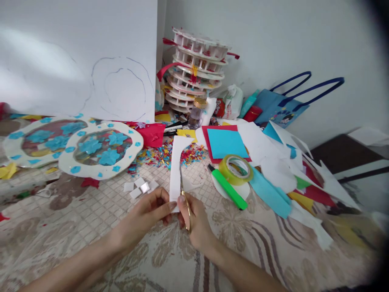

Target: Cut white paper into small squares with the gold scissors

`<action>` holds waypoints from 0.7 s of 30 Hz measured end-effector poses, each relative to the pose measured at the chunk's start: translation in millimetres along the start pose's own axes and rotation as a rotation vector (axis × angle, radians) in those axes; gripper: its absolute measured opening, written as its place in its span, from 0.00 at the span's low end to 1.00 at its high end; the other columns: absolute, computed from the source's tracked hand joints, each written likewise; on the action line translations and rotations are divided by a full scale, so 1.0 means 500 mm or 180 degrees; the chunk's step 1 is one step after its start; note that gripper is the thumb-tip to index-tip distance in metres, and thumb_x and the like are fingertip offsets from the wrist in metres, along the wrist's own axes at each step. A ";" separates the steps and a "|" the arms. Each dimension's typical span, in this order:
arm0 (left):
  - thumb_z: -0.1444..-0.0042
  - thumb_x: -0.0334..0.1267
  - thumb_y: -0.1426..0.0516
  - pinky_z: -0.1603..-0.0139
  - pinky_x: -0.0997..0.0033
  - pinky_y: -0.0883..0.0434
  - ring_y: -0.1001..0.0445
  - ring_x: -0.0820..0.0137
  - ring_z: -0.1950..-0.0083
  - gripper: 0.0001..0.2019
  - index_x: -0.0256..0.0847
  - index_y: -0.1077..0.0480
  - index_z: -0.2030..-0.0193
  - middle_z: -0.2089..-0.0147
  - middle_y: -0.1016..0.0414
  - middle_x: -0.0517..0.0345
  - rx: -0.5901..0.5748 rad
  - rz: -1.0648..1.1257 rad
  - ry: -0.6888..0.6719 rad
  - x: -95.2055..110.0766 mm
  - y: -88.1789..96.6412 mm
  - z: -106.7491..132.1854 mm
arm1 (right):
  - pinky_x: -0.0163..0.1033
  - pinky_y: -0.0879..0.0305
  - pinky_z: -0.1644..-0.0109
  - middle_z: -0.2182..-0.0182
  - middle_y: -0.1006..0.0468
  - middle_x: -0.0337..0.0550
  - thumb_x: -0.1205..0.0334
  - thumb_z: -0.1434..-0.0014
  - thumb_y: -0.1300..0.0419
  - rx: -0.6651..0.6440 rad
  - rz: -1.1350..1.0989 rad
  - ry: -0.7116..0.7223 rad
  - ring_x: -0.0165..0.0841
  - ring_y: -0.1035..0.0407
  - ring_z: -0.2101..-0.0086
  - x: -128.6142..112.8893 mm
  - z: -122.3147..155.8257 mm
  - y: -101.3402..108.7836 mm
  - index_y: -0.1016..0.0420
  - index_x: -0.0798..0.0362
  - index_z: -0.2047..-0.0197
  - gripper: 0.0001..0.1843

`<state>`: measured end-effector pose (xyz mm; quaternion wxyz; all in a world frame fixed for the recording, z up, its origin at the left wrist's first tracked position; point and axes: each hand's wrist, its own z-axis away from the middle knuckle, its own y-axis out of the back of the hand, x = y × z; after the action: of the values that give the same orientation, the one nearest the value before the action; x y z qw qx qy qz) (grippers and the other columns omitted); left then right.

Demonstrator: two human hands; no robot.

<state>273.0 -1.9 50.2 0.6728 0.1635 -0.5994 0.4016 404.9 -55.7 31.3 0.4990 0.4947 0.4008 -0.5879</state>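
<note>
A long strip of white foam board or card point(175, 168), with a wider curved piece at its far end, is pinched near its bottom by my left hand point(159, 205). Gold-handled scissors point(182, 182) are gripped in my right hand point(194, 217), their blades pointing away along the strip's right side. Whether the blades are closed on the strip, I cannot tell. Several small white squares point(139, 188) lie on the cloth just beyond my left hand. Right of the scissors are a green cutter-like tool point(229, 188) and a roll of yellowish tape point(235, 169).
Two white rings with blue flowers point(65, 162) lie at left, below a large white board point(127, 32). Behind the colored scraps point(161, 156) stand a jar point(196, 113) and a tiered white stack point(197, 65). Blue paper point(227, 144), white offcuts point(258, 138) and a blue bag point(282, 107) are at right.
</note>
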 end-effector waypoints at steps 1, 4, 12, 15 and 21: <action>0.44 0.42 0.42 0.72 0.76 0.39 0.36 0.76 0.74 0.10 0.40 0.36 0.70 0.75 0.33 0.65 0.0000 0.0025 -0.0014 -0.001 0.000 -0.001 | 0.30 0.54 0.83 0.86 0.42 0.31 0.32 0.45 0.51 0.0008 -0.0011 0.0005 0.24 0.49 0.85 0.000 0.000 -0.001 0.38 0.53 0.76 0.29; 0.44 0.42 0.42 0.72 0.75 0.38 0.36 0.76 0.73 0.10 0.40 0.36 0.70 0.74 0.32 0.64 0.0003 0.0049 -0.0026 -0.001 0.002 -0.003 | 0.30 0.54 0.84 0.87 0.43 0.31 0.33 0.45 0.51 0.0056 0.0056 0.0030 0.24 0.49 0.85 -0.003 0.001 -0.003 0.38 0.53 0.76 0.29; 0.44 0.42 0.42 0.70 0.74 0.37 0.35 0.75 0.73 0.11 0.40 0.37 0.71 0.74 0.32 0.64 0.0000 0.0017 -0.0009 0.000 0.000 -0.003 | 0.30 0.56 0.84 0.89 0.44 0.30 0.32 0.46 0.52 0.0131 0.0087 -0.0030 0.24 0.50 0.87 -0.006 -0.002 -0.004 0.39 0.52 0.77 0.30; 0.45 0.43 0.42 0.70 0.73 0.36 0.35 0.74 0.72 0.11 0.40 0.37 0.71 0.73 0.31 0.63 0.0021 -0.0026 0.0042 0.000 -0.001 -0.003 | 0.30 0.55 0.84 0.89 0.44 0.29 0.31 0.47 0.51 0.0011 0.0030 -0.0060 0.24 0.50 0.87 -0.008 -0.004 0.000 0.39 0.52 0.77 0.30; 0.45 0.44 0.42 0.70 0.73 0.37 0.36 0.74 0.73 0.11 0.40 0.36 0.71 0.75 0.33 0.64 0.0158 -0.0205 0.0067 0.015 0.018 -0.004 | 0.31 0.54 0.83 0.88 0.42 0.30 0.30 0.48 0.51 -0.0249 -0.0185 -0.0233 0.23 0.50 0.87 -0.009 -0.007 0.022 0.39 0.52 0.78 0.31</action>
<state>267.5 8.0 54.6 0.6874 0.1951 -0.5765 0.3962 416.2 -53.4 35.4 0.5151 0.4411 0.4191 -0.6037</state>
